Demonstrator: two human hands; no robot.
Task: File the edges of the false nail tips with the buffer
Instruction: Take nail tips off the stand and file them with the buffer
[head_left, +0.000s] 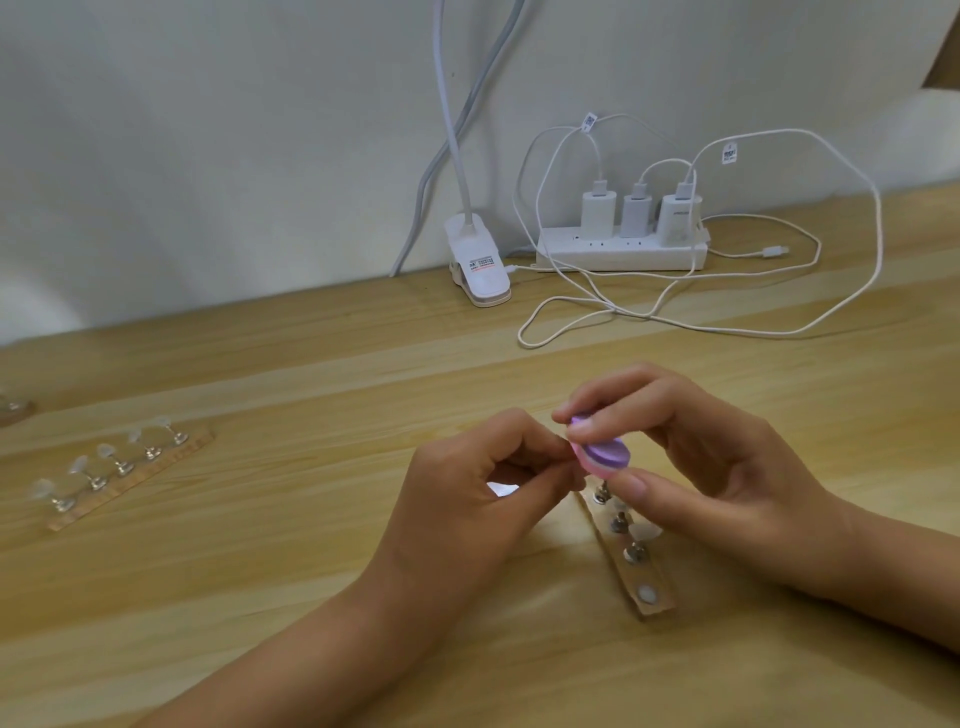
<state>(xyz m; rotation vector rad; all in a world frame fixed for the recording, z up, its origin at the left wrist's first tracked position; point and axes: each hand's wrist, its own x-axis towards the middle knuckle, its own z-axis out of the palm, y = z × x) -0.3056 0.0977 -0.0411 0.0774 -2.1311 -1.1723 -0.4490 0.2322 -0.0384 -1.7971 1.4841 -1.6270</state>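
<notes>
Both hands work just above the wooden table (260, 597), over the nearer of two holder strips. My right hand (691, 457) pinches the purple-and-pink buffer (605, 451), thumb below and fingertips on top, and holds it tilted. My left hand (467, 499) has thumb and forefinger curled tight together against the buffer's left edge. What they pinch is hidden, but I judge it to be a nail tip on its stand, since one seat on the strip is bare.

To file well, I should keep the left pinch steady and lay the buffer's face at a slant on the tip's edge. I should stroke lightly one way and turn the tip rather than the buffer, because clear plastic probably scuffs and flexes easily.

At my left, well apart, the far strip (130, 486) carries five stands, each with a clear tip (106, 451). Beneath my right hand, the near strip (660, 613) shows three metal stands (635, 553) with at least one clear tip among them. Its nearest round seat (645, 592) is empty.
</notes>
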